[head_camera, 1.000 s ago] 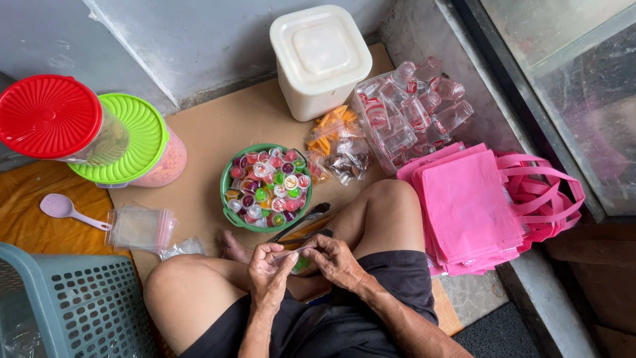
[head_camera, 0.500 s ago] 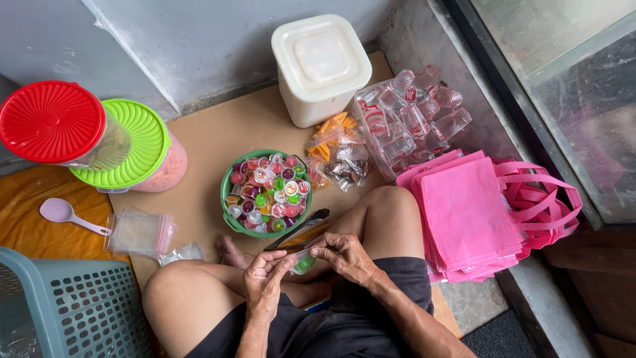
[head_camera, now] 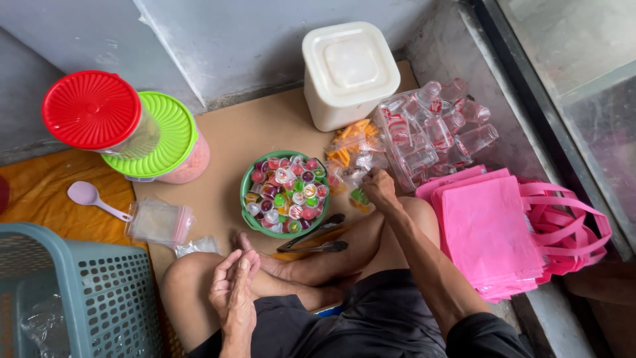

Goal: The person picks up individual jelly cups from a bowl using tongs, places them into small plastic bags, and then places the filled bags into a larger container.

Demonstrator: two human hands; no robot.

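**Ani:** Fingers first, from the head view: what does each hand have?

**Budi:** Right hand reaches out past the knee, its fingers curled down onto a small clear plastic packet with green and orange bits lying on the brown cardboard floor mat, just beside the round green bowl of coloured jelly cups. Whether the packet is truly pinched or only touched, I cannot tell. Left hand rests low by the shin, fingers loosely together and upturned, holding nothing.

**Ani:** And around it?

**Budi:** Metal tongs lie by the bowl's near rim. A stack of clear zip bags sits to the left; a bundle of clear plastic cups and pink fabric tote bags to the right.

**Ani:** Handling advice?

**Budi:** My judgement: thin film slips, so pinch the packet at its gathered edge, not the belly, and lift straight up, clear of the snack bags crowded beside it.
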